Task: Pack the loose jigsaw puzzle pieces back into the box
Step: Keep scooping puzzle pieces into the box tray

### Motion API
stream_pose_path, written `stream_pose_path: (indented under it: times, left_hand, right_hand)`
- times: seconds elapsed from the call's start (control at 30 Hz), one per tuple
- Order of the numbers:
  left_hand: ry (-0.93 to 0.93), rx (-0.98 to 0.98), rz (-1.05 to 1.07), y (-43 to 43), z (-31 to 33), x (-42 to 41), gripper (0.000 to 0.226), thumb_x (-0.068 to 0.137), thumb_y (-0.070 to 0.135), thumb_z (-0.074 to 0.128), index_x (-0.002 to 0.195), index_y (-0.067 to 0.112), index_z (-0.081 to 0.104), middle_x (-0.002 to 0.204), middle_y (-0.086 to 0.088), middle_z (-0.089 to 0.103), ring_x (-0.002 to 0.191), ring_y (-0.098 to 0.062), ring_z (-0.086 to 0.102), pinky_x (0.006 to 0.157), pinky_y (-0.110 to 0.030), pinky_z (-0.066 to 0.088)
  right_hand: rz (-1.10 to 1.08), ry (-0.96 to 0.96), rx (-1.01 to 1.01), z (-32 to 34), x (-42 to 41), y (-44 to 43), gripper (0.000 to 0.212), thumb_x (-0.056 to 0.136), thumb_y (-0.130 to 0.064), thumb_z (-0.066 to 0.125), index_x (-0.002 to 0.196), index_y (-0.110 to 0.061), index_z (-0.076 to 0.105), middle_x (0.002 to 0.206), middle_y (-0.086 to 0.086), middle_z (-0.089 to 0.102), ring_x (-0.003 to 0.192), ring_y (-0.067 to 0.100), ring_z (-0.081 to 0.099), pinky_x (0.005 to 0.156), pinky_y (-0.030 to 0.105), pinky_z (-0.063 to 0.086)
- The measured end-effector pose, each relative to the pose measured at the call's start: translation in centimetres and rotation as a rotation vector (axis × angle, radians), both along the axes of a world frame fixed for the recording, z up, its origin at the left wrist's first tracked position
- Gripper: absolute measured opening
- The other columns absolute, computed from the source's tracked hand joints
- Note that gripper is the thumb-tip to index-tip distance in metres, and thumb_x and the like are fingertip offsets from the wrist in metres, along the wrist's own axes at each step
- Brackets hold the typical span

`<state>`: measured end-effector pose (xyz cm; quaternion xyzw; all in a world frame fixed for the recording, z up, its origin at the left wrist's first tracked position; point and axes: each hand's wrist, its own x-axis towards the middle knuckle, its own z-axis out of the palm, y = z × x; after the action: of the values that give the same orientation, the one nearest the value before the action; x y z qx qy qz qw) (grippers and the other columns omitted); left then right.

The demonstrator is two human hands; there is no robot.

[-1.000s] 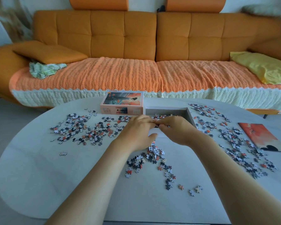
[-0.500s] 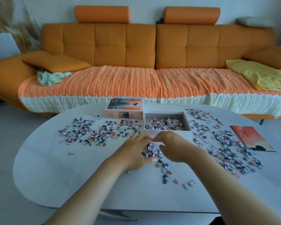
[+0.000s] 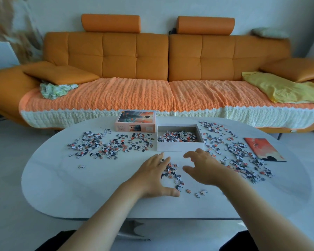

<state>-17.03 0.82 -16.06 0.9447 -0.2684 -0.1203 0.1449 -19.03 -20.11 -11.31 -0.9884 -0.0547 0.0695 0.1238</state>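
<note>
Head view, our entry.

Surroundings: an orange sofa [image 3: 152,57] stands behind the white tabletop [image 3: 80,187], with a yellow cloth [image 3: 279,89] on its right seat. The box lid [image 3: 135,122] sits just left of the open box [image 3: 179,147], and a picture card [image 3: 264,149] lies near the right edge.

Change: half a second ago our hands met at the box's near wall; now they have parted.

Hands: our left hand [image 3: 152,176] lies flat, its straight fingers touching a small pile [image 3: 171,171] in front of the box. Our right hand [image 3: 201,169] hovers beside the pile, fingers loosely spread, grasping nothing.

Puzzle pieces: small, in orange, white and dark. One heap [image 3: 178,136] is inside the box, with a wide left scatter [image 3: 109,144] and right scatter [image 3: 239,154] on either side of it.
</note>
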Motion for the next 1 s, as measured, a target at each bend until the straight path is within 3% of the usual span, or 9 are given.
stream_pose_path:
  times: [0.07, 0.17, 0.3, 0.4, 0.57, 0.67, 0.77, 0.9, 1.0]
  left_hand:
    - [-0.023, 0.062, -0.021, -1.1, -0.4, 0.1, 0.127, 0.061, 0.092, 0.048, 0.154, 0.029, -0.009, 0.161, 0.005, -0.018, 0.148, -0.016, -0.017, 0.121, -0.044, -0.004]
    - [-0.105, -0.002, -0.04, -2.1, -0.8, 0.3, 0.119, 0.069, 0.086, 0.051, 0.156, 0.021, 0.005, 0.164, 0.002, -0.003, 0.149, -0.014, -0.006, 0.122, -0.038, -0.001]
    - [-0.095, -0.223, -0.006, -1.4, -0.9, 0.6, 0.094, 0.078, 0.07, 0.061, 0.152, 0.022, 0.029, 0.16, 0.009, 0.021, 0.146, -0.005, 0.011, 0.116, -0.02, 0.006]
    - [-0.083, -0.271, 0.0, -0.6, -0.4, 0.7, 0.077, 0.085, 0.054, 0.065, 0.149, 0.023, 0.036, 0.155, 0.008, 0.033, 0.142, -0.004, 0.023, 0.114, -0.017, 0.014]
    - [-0.066, -0.321, 0.04, 1.5, 0.7, 0.4, 0.071, 0.087, 0.042, 0.065, 0.15, 0.028, 0.034, 0.153, 0.009, 0.036, 0.142, -0.006, 0.028, 0.117, -0.024, 0.022]
    - [-0.086, -0.176, 0.054, 3.9, 1.4, 0.8, 0.082, 0.084, 0.047, 0.065, 0.152, 0.024, 0.027, 0.152, 0.009, 0.031, 0.142, -0.01, 0.02, 0.116, -0.029, 0.022]
    - [0.028, -0.028, 0.113, 6.1, 1.8, 1.0, 0.092, 0.078, 0.051, 0.067, 0.153, 0.025, 0.021, 0.142, 0.01, 0.026, 0.137, -0.009, 0.015, 0.112, -0.032, 0.026]
    - [0.078, -0.078, 0.158, 6.7, 1.8, 1.2, 0.075, 0.083, 0.048, 0.066, 0.148, 0.03, 0.034, 0.126, 0.013, 0.033, 0.125, -0.007, 0.031, 0.101, -0.028, 0.034]
    - [0.068, -0.153, 0.16, 5.7, 1.6, 1.2, 0.052, 0.088, 0.037, 0.067, 0.136, 0.029, 0.05, 0.111, 0.014, 0.04, 0.104, -0.007, 0.047, 0.09, -0.024, 0.04]
  right_hand:
    - [-0.094, -0.021, 0.001, -1.9, -1.5, 0.5, 0.061, 0.099, -0.048, 0.033, 0.151, -0.018, 0.02, 0.154, 0.012, 0.022, 0.142, 0.031, 0.02, 0.115, 0.044, 0.023]
    - [-0.128, 0.033, 0.041, -4.5, -3.3, 1.6, 0.07, 0.101, -0.05, 0.021, 0.154, -0.013, -0.005, 0.162, 0.009, -0.011, 0.148, 0.024, -0.016, 0.121, 0.041, -0.002]
    - [-0.119, 0.001, 0.005, -6.1, -3.5, 2.1, 0.068, 0.102, -0.05, 0.016, 0.154, -0.013, -0.008, 0.161, 0.005, -0.017, 0.146, 0.017, -0.021, 0.12, 0.037, -0.009]
    - [-0.053, 0.012, -0.014, -6.0, -2.8, 2.3, 0.066, 0.102, -0.049, 0.015, 0.154, -0.014, -0.008, 0.161, 0.004, -0.017, 0.146, 0.016, -0.021, 0.119, 0.035, -0.011]
    - [0.04, 0.022, 0.042, -5.7, -1.0, 4.3, 0.066, 0.102, -0.05, 0.016, 0.155, -0.016, -0.004, 0.161, 0.003, -0.014, 0.147, 0.016, -0.019, 0.12, 0.034, -0.009]
    - [0.101, 0.0, 0.037, -5.9, 0.1, 5.9, 0.064, 0.102, -0.049, 0.017, 0.155, -0.018, 0.0, 0.162, 0.005, -0.011, 0.147, 0.017, -0.017, 0.12, 0.034, -0.008]
    - [0.165, -0.004, 0.089, -5.8, 0.9, 6.8, 0.059, 0.103, -0.044, 0.022, 0.155, -0.019, 0.008, 0.163, 0.004, -0.004, 0.149, 0.017, -0.011, 0.121, 0.035, -0.005]
    - [0.156, 0.008, 0.266, -3.7, 1.5, 6.4, 0.055, 0.102, -0.036, 0.038, 0.153, -0.021, 0.023, 0.161, 0.003, 0.015, 0.148, 0.019, 0.012, 0.12, 0.033, 0.01]
    - [0.134, -0.035, 0.189, -1.5, 1.7, 4.7, 0.053, 0.094, -0.028, 0.051, 0.146, -0.028, 0.039, 0.145, 0.002, 0.039, 0.127, 0.021, 0.043, 0.108, 0.036, 0.036]
